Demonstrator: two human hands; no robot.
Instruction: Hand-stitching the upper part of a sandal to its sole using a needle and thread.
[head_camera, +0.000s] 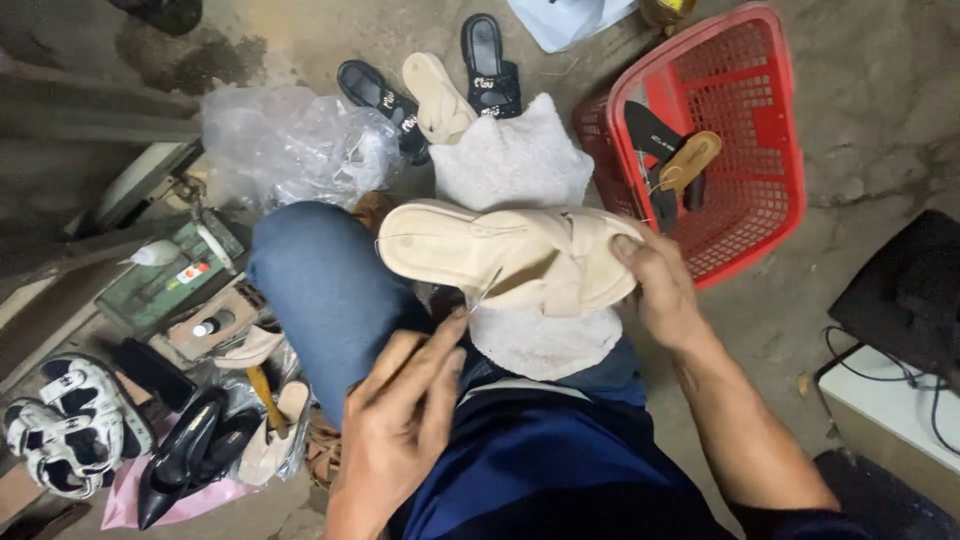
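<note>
Nearest in, left hand (400, 420) low over the lap, fingers drawn together and pinching what looks like a thin needle or thread, tip just short of the cream sandal (510, 255); too fine to tell for certain. Just beyond, right hand (655, 285) clamped on the sandal's toe end, thumb pressed over the crossed straps, sole held level above the raised knee in blue trousers (325, 290). Under the sandal, a white cloth (520, 170) draped across the leg, lower edge ragged. To the left, packed floor: white strappy sandals (70, 425), black heeled shoes (190, 455), a green metal box (165, 280), a crumpled clear plastic bag (290, 140), barely any bare ground between them. To the right, red plastic basket (740, 130) tipped on its side, near rim just beside the right hand, slippers inside. Past the basket's far edge, open grey concrete floor (880, 130). Farthest back, black and cream slippers (440, 85) lying side by side, touching.
</note>
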